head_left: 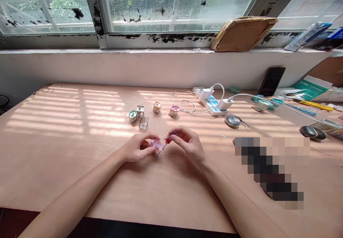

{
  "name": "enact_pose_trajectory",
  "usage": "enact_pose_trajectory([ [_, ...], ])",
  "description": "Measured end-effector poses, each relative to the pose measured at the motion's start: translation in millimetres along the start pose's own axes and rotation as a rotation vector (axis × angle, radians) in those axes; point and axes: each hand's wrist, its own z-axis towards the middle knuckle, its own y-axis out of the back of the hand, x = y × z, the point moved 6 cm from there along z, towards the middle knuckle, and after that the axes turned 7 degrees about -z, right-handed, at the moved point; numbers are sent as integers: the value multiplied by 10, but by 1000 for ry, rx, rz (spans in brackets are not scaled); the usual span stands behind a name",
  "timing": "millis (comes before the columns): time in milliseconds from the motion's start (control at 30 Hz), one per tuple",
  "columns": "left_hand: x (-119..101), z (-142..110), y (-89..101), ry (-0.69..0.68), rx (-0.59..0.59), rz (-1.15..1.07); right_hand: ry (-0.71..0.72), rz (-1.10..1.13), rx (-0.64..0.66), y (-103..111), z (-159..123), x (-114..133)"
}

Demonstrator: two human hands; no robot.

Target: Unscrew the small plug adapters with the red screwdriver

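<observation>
My left hand [136,148] is closed around a pink pencil sharpener [157,145], with the thumb and fingers on its sides. Between the fingertips of my right hand [189,146] is a small screwdriver [168,140] with a red and blue handle. Its shaft points down and left, and the tip meets the sharpener's near side; the exact contact is too small to make out. Beyond my hands stand a green-topped sharpener [132,116], a yellowish one [140,110], an orange one [157,107] and a red-topped one [174,111]. A clear case [143,123] stands beside the green one.
A power strip [211,103] with plugged-in chargers and a looping white cable [184,92] lies at the back. Right of it are a round dark object [233,121], a computer mouse [312,132] and a leaning phone [272,81]. A blurred-out dark object [270,175] lies by my right forearm.
</observation>
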Motion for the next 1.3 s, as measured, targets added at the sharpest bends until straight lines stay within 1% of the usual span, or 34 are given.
enact_pose_trajectory([
  [100, 15, 2, 10, 29, 3, 38, -12, -1, -15, 26, -1, 13],
  [267, 17, 7, 10, 41, 14, 29, -17, -3, -44, 66, 3, 14],
  [633, 16, 1, 6, 43, 12, 35, -10, -19, -3, 31, 1, 21],
  [767, 25, 6, 12, 39, 10, -11, -15, -28, -7, 42, 5, 2],
  [900, 22, 12, 28, 63, -5, -104, -60, -46, -36, 71, 32, -85],
  [1033, 16, 15, 44, 104, -29, -195, -145, -43, -67, 102, 59, -192],
  [1167, 13, 23, 63, 100, -58, -245, -203, -31, -81, 111, 55, -239],
  [1300, 23, 30, 77, 84, -83, -272, -217, -8, -83, 108, 47, -250],
])
